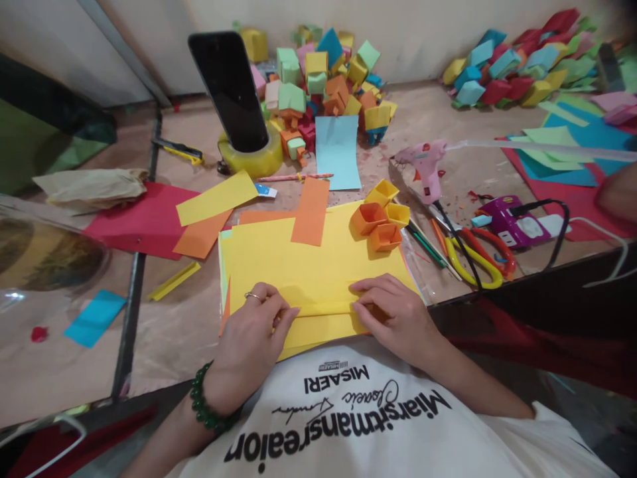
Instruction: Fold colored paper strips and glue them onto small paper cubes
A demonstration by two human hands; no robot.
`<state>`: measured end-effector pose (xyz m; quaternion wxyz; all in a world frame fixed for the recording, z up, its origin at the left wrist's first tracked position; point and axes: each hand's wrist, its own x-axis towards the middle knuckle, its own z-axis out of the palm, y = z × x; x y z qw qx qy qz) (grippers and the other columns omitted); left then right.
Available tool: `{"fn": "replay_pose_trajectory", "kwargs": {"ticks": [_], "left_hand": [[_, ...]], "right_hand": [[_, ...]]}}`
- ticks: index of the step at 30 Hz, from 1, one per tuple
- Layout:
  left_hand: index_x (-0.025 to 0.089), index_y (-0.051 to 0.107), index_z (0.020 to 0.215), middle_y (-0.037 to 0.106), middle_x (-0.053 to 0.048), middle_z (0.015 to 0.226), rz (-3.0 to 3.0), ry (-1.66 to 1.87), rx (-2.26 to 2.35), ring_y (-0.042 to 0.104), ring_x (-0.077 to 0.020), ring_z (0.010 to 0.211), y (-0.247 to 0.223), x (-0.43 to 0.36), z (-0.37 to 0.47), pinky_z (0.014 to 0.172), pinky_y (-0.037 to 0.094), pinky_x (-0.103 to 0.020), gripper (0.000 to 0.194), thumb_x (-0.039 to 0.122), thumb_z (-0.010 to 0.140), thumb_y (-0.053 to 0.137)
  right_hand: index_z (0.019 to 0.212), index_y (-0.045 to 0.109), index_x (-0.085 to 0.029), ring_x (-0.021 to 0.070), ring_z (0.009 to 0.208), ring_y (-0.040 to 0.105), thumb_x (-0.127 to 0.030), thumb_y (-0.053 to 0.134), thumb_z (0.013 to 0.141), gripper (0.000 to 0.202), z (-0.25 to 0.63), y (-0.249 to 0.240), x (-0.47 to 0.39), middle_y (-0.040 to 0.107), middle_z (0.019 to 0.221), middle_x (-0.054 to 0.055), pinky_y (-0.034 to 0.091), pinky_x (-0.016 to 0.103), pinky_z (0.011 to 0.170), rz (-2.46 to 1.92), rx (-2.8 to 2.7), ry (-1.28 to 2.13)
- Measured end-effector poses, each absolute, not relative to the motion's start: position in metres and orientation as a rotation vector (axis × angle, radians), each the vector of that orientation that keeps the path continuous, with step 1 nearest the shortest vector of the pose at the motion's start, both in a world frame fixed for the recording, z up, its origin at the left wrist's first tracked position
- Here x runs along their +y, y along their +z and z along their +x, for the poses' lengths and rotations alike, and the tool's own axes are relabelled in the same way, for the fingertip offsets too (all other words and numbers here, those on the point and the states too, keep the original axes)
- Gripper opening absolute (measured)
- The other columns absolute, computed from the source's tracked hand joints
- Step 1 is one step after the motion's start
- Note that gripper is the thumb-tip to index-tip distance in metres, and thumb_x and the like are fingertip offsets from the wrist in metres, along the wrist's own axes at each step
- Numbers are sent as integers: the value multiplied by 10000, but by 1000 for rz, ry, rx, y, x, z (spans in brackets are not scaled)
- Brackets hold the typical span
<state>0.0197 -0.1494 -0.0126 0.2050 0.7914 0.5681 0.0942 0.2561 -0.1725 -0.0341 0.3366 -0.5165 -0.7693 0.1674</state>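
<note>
A stack of yellow paper [269, 259] lies in front of me at the table's edge. Across its lower part runs a narrow folded yellow strip [323, 309]. My left hand [263, 322], with a ring and a green bead bracelet, pinches the strip's left end between thumb and forefinger. At the other end, my right hand [391, 312] has thumb and fingers closed on the strip. An orange paper strip [311, 212] rests on the stack's upper part, and several small orange and yellow folded boxes [381, 216] sit at its upper right corner.
A phone [231, 93] stands in a tape roll [253, 156], beside piled paper boxes [318, 79]. To the right are a pink glue gun [426, 169], scissors [472, 265] and a purple power adapter [520, 222]. Red paper [139, 222] lies left; another person's arm [617, 192] shows at right.
</note>
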Motion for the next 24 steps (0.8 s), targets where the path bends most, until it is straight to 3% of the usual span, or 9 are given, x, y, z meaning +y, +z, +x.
{"fn": "replay_pose_trajectory", "kwargs": {"ticks": [8,11,14,17,24], "left_hand": [[177,590,709,552,-22,845,2327,141,1639,574,-132,632,-15,-150,23,514,440,-236,224,263,895,498],[185,648,927,583,-51,954,2491,91,1629,571,-137,642,-16,-152,25,534,442,-252,183,215,908,469],[216,631,1126,626,-69,945,2857,170,1289,579,-177,707,-15,-153,27,627,467,-304,324,99,887,445],[171,636,1135,674,-75,896,3094,173,927,566,-202,715,-9,-155,25,625,450,-326,375,31,858,426],[151,660,1078,714,-87,1103,3168,202,983,588,-219,813,-4,-166,-3,694,438,-353,403,-24,810,416]], "right_hand": [[776,555,-187,181,841,622,-94,533,855,125,255,-34,-172,673,927,75,543,322,716,-1356,-2059,341],[910,600,-175,191,844,592,-93,483,890,144,250,-30,-172,669,940,86,507,316,697,-1305,-2177,192],[1028,630,-166,205,873,562,-122,447,934,210,249,-31,-171,676,965,87,449,335,714,-1082,-2395,-4],[1052,647,-157,218,930,549,-154,477,945,201,259,-36,-173,684,993,76,408,350,745,-914,-2583,-94],[1013,655,-129,207,849,555,-113,409,958,252,292,-29,-183,701,972,89,398,334,694,-1001,-2616,-96]]}}
